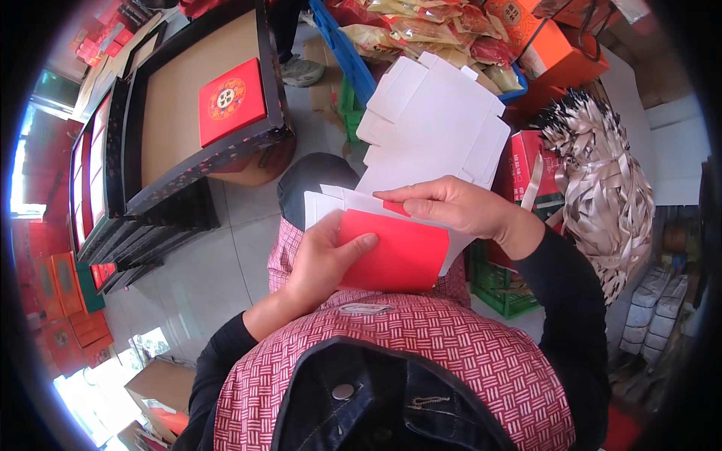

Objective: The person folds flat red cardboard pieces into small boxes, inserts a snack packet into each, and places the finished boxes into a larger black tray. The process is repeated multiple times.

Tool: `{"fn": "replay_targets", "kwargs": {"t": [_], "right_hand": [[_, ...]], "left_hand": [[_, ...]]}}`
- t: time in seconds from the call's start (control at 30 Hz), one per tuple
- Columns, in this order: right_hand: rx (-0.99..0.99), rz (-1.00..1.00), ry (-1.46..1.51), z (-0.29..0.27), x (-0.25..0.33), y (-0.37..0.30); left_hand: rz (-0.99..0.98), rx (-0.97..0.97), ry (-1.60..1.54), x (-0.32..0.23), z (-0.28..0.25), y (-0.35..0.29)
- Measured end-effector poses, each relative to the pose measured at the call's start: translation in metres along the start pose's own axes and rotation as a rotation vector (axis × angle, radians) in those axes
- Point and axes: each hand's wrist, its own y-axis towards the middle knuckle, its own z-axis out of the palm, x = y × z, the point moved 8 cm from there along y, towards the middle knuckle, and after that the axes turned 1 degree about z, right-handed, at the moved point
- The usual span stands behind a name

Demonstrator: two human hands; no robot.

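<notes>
Over my lap I hold a red cardboard box blank, partly folded, with white inner faces and flaps along its far side. My left hand grips its left end, thumb lying on the red face. At the upper right edge, my right hand pinches the card, fingers and thumb close to a small red flap. Just beyond lie flat white box blanks with cut tabs, partly hidden by my right hand.
Left stands a black-edged tray holding a finished red box, beside several stacked black trays. Ahead, a blue crate holds packaged bags. To the right hang bundled beige ribbons above a green crate.
</notes>
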Motion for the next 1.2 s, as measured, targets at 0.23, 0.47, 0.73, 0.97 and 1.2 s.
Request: {"fn": "replay_targets", "kwargs": {"t": [0.23,0.47,0.73,0.97,1.2], "right_hand": [[-0.076,-0.055,-0.209,0.004,0.005,0.006],[-0.154,-0.248,-0.445,0.004,0.012,0.004],[-0.172,-0.225,-0.565,0.012,0.023,-0.002],[-0.249,-0.247,-0.628,0.014,0.027,-0.004],[-0.271,-0.265,-0.592,0.017,0.032,0.001]], "left_hand": [[0.259,0.002,-0.04,-0.006,0.001,-0.008],[0.235,-0.002,0.04,0.005,-0.005,-0.001],[0.171,-0.069,-0.054,0.006,-0.009,-0.002],[-0.037,-0.081,-0.215,0.007,-0.007,-0.001],[-0.028,-0.107,-0.264,0.008,-0.011,-0.003]]}}
